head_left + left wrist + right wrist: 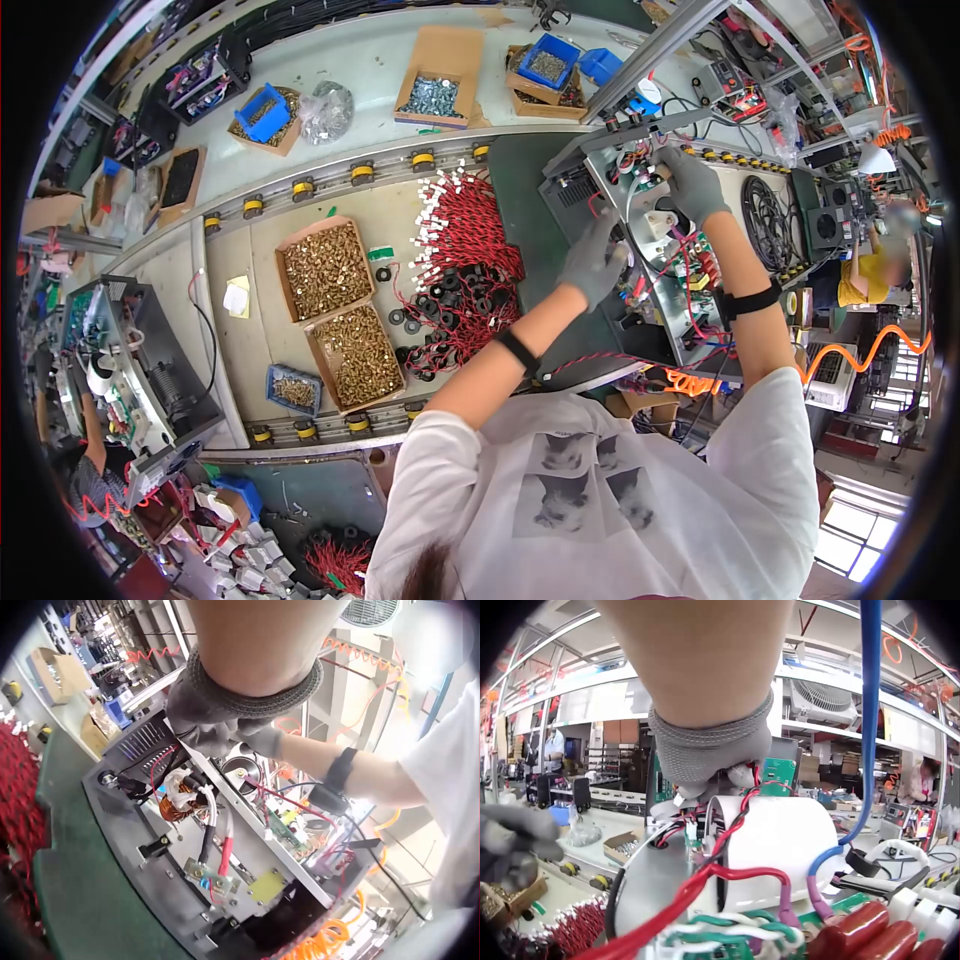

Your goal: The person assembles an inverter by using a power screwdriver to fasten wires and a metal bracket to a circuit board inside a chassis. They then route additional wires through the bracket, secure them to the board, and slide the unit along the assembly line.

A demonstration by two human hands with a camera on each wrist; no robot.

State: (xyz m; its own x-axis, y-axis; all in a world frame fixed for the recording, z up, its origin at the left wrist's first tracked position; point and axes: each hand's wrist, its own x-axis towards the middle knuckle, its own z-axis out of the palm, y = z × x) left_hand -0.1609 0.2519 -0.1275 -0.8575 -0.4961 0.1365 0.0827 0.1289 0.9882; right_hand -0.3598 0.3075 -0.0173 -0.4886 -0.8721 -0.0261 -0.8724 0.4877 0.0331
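Note:
A metal equipment chassis [655, 265] full of wiring stands tilted in front of me, with a metal divider plate [247, 817] across it. My right hand [693, 187], in a grey glove, is over its far end. In the right wrist view its curled fingers hold red-and-black twisted wires [742, 810] behind a white cylinder [780, 851]; the glove hides the wire ends. My left hand [595, 262], also gloved, is at the chassis's left side with fingers loosely bent and nothing visible in them. A copper coil [176, 799] lies below it.
Left of the chassis, a green mat [535, 205] borders bundled red wires [460, 225] and black rings [470, 300]. Boxes of brass fittings [325, 270] sit farther left. A roller rail [360, 175] runs behind, with boxes of screws [435, 95] beyond. Another person works at far left.

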